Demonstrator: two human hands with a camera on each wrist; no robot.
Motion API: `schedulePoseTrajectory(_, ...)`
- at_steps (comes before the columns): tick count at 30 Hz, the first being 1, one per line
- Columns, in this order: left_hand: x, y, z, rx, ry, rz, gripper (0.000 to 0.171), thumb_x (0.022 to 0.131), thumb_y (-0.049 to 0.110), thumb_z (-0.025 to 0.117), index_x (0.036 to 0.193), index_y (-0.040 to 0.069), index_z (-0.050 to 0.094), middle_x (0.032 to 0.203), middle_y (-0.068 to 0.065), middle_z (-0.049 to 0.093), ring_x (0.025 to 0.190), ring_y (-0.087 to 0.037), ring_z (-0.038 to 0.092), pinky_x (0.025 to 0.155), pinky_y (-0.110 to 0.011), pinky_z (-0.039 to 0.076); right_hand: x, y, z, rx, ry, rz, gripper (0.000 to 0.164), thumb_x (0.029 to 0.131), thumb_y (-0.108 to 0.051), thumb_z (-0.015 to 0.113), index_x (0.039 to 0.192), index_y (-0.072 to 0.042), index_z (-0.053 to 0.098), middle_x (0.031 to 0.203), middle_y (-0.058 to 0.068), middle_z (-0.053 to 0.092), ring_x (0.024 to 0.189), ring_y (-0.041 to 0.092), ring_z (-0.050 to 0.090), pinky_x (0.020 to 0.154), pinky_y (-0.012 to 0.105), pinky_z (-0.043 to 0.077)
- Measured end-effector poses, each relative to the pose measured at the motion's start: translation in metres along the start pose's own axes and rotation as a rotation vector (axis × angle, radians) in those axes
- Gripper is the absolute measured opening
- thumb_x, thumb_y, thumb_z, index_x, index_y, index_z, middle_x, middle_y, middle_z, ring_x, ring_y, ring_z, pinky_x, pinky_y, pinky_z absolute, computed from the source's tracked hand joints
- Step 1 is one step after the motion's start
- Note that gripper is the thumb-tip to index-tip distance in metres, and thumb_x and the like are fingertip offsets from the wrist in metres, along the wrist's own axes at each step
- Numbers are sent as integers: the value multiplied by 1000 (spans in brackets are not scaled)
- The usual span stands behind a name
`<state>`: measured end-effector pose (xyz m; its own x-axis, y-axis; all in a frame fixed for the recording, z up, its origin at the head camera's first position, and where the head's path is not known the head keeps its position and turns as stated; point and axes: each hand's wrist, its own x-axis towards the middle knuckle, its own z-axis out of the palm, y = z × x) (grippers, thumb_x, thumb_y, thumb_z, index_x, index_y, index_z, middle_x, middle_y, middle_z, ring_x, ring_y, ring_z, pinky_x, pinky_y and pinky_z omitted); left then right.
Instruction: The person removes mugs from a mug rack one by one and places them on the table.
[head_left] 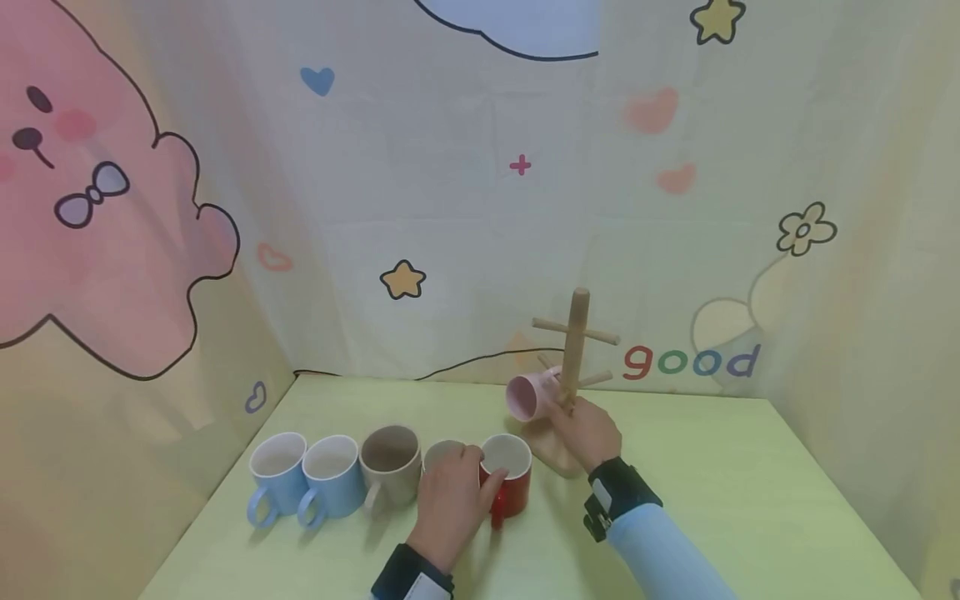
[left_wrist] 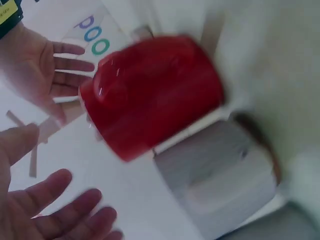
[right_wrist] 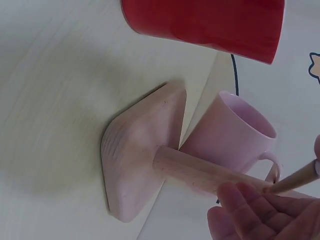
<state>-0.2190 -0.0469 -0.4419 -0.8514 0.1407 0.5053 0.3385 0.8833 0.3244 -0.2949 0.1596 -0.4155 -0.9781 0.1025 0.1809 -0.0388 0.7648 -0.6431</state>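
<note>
My left hand point(head_left: 453, 500) is over the row of mugs, between a pale grey mug point(left_wrist: 215, 175), which it partly hides in the head view, and a red mug point(head_left: 512, 487). Its fingers are loosely extended in the left wrist view, with nothing between them. At the wooden mug tree point(head_left: 573, 350), my right hand point(head_left: 588, 433) is beside the post, fingers relaxed next to a peg point(right_wrist: 295, 179). Whether they touch the wood is unclear. A pink mug point(right_wrist: 230, 135) hangs tilted by its handle on the tree, mouth facing left in the head view.
Two light blue mugs point(head_left: 277, 475) and a taupe mug point(head_left: 392, 467) stand upright to the left of my left hand, handles toward me. The tree's wooden base point(right_wrist: 145, 150) rests on the pale yellow table point(head_left: 712, 492). A printed cloth point(head_left: 450, 183) hangs behind the table.
</note>
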Motion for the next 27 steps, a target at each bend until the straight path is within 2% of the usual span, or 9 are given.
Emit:
schedulePoseTrajectory(4,8,-2,-4,70,-39,-1,40,84,44,77,97,7,68,92,-8,60,91,-28,58,83,-45,47,5,-3,3,6,1,-10,46,100,-47,51,94,-5,70,85,9,70,88,31,65,71,47,50)
schedulePoseTrajectory(10,11,-3,-6,62,-91,-13,40,85,44,76,99,8,68,95,-9,60,94,-29,58,86,-46,46,10,5,2,-60,18,45,39,101,-34,41,93,-3,63,86,12,66,82,32,63,65,46,48)
schedulePoseTrajectory(14,10,-3,-4,63,-110,-6,39,86,44,74,100,8,69,94,-8,60,93,-29,57,86,-46,46,9,22,-6,-23,13,67,38,101,-32,40,109,-2,62,101,16,66,90,34,61,74,51,47)
schedulePoseTrajectory(18,9,-4,-4,57,-145,-21,39,86,44,75,101,8,69,95,-8,59,96,-29,57,89,-48,45,7,41,-17,-2,18,18,42,104,-31,40,127,-1,58,123,23,63,112,43,59,90,58,45)
schedulePoseTrajectory(22,11,-4,-3,55,-186,-38,40,86,44,75,104,8,69,98,-8,60,100,-30,56,94,-49,44,11,61,-32,18,-44,-44,46,106,-27,36,139,2,50,138,28,53,127,49,47,101,62,37)
schedulePoseTrajectory(24,12,-3,-3,57,-207,-46,41,86,44,75,105,8,69,99,-8,61,102,-30,56,96,-49,43,15,69,-40,40,-84,-70,47,106,-27,34,140,3,48,138,29,51,128,49,47,102,62,37)
schedulePoseTrajectory(27,13,-3,-2,52,-225,-52,42,86,44,75,107,8,69,101,-9,61,105,-31,55,100,-51,41,21,82,-52,124,-166,-60,50,108,-31,33,143,2,45,139,31,49,126,49,48,100,62,38)
